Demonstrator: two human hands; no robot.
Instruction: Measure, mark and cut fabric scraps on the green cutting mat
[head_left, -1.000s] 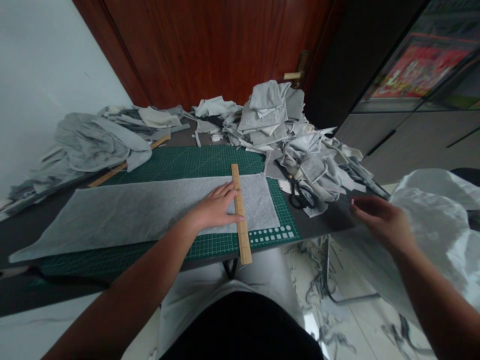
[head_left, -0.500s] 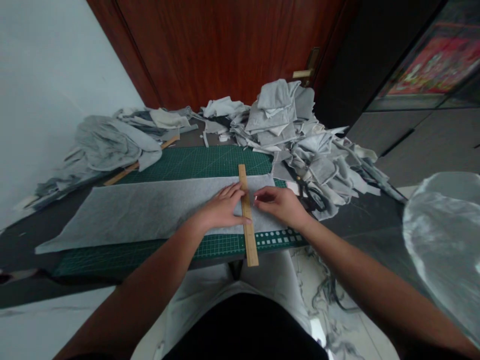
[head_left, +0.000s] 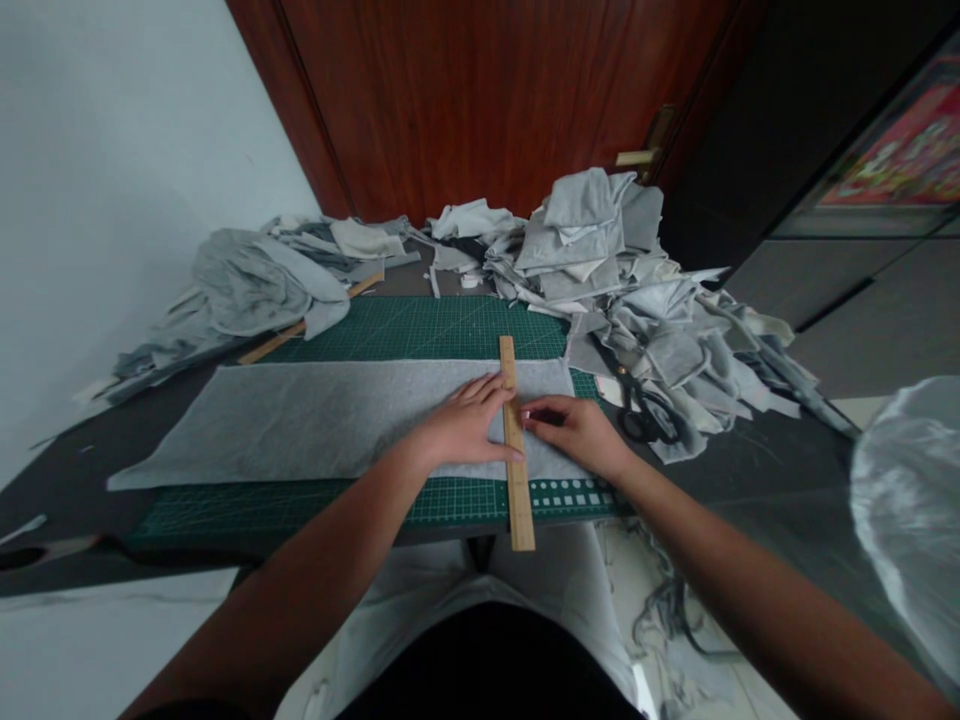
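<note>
A wooden ruler point(head_left: 520, 505) lies across a long strip of grey fabric point(head_left: 315, 420), with its near end past the table edge. My left hand point(head_left: 469, 425) rests flat on the fabric. Its thumb and fingers are spread and touch the ruler. Just right of the ruler, my right hand point(head_left: 574, 430) is closed in a pinch on a small white piece of chalk point(head_left: 526, 416), held at the ruler's right edge. Most of the chalk is hidden by the fingers. Under the fabric is a green cutting mat point(head_left: 442, 325).
Black-handled scissors point(head_left: 637, 405) lie right of the mat beside a heap of grey fabric scraps point(head_left: 585, 240). At the back left, crumpled fabric point(head_left: 251, 280) partly covers another wooden strip point(head_left: 274, 343). A clear plastic bag point(head_left: 911, 520) stands at the right.
The whole view has shifted a little. My right hand has brought the chalk closer to the ruler's edge. My left hand stays on the ruler.
</note>
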